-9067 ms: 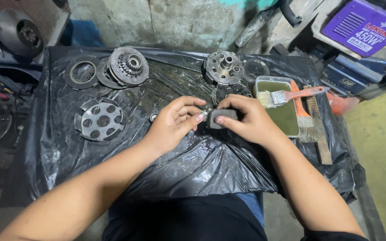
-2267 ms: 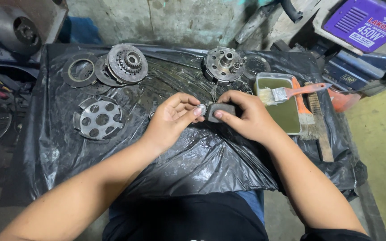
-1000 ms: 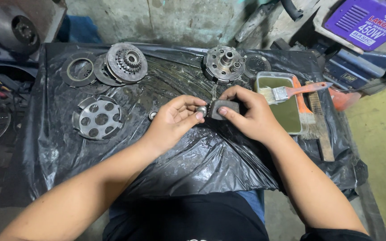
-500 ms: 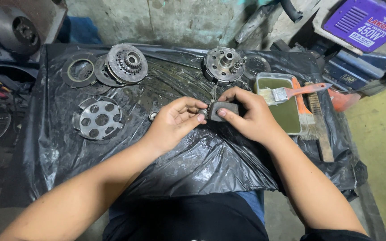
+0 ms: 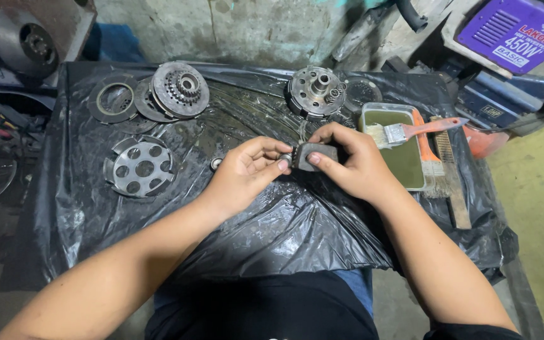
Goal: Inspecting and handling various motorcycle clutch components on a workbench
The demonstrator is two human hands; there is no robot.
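Both hands meet over the middle of a black plastic sheet [image 5: 158, 239]. My right hand [image 5: 347, 167] grips a small dark grey curved metal block [image 5: 313, 154] between thumb and fingers. My left hand [image 5: 247, 173] pinches the block's left end, where a small shiny metal piece [image 5: 286, 159] shows at the fingertips. How that piece sits on the block is hidden by the fingers. A small round metal ring [image 5: 216, 164] lies on the sheet just left of my left hand.
Greasy round parts lie on the sheet: a perforated disc [image 5: 138, 167], a flat ring [image 5: 111, 99], a geared plate [image 5: 179, 89] and a hub with springs [image 5: 316, 91]. A green tray [image 5: 404, 160] with a paintbrush [image 5: 410, 131] stands at right, a purple box [image 5: 514, 31] beyond.
Both hands have kept hold of the block in the same spot; only the fingers of my left hand have shifted slightly at its left end.
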